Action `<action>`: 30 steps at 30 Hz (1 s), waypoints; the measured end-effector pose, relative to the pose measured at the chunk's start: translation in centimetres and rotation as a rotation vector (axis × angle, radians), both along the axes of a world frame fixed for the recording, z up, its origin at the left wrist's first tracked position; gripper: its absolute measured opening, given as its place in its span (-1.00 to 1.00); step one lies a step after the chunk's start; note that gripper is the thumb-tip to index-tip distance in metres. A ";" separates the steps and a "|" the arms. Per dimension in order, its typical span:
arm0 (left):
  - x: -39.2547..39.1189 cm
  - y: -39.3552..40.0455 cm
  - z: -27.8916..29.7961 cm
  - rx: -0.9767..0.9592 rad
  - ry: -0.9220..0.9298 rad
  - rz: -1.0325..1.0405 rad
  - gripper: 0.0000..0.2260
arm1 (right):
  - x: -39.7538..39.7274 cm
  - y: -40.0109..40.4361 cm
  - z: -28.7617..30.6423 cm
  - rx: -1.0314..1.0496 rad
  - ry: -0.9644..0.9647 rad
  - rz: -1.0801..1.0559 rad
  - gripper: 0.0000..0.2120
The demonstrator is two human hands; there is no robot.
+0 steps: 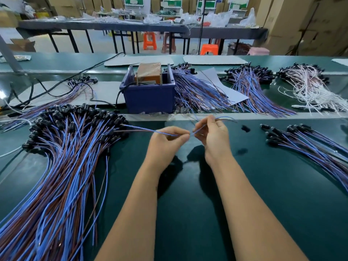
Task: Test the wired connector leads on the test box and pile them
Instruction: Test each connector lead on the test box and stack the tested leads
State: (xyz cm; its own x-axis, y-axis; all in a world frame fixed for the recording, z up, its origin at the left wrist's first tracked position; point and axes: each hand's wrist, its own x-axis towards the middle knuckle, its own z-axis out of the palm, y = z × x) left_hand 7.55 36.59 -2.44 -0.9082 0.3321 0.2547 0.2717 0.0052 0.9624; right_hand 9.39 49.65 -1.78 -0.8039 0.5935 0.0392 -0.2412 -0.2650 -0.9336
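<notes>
Both hands up over the dark green bench mat: left hand and right hand each pinch one thin blue-and-brown wired lead (its far end reaches the big left pile), just in front of the blue plastic test box, with bare mat between the piles.

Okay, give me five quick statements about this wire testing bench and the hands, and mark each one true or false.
1. Both hands pinch the same lead. True: the left hand and right hand hold one blue and brown lead.
2. The test box sits in a red bin. False: the orange test box sits in a blue bin.
3. The biggest pile lies on the left. True: the left pile is far larger than the right pile.
4. The bench top is white. False: the bench top is dark green.
5. Every lead is blue and brown. False: a white bundle lies far right.
</notes>
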 end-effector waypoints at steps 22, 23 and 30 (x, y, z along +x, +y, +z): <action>11.9 12.8 -1.3 -0.417 0.233 -0.540 -0.74 | 15.4 22.8 1.9 1.316 -1.137 -0.227 -0.81; 11.9 12.7 -1.4 -0.385 0.182 -0.528 -0.75 | 15.3 22.4 1.5 1.348 -1.151 -0.326 -0.76; 8.9 9.9 -0.6 -0.092 -0.057 -0.108 -0.70 | 9.4 13.7 0.2 1.439 -0.692 -0.529 -0.66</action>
State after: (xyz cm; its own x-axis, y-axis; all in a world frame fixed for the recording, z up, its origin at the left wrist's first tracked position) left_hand 16.49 46.46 -3.08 -0.8781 0.4481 0.1678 0.2207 0.0680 0.9730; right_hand 18.82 63.32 -1.58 -0.6385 0.5839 0.5014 0.5124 0.8086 -0.2891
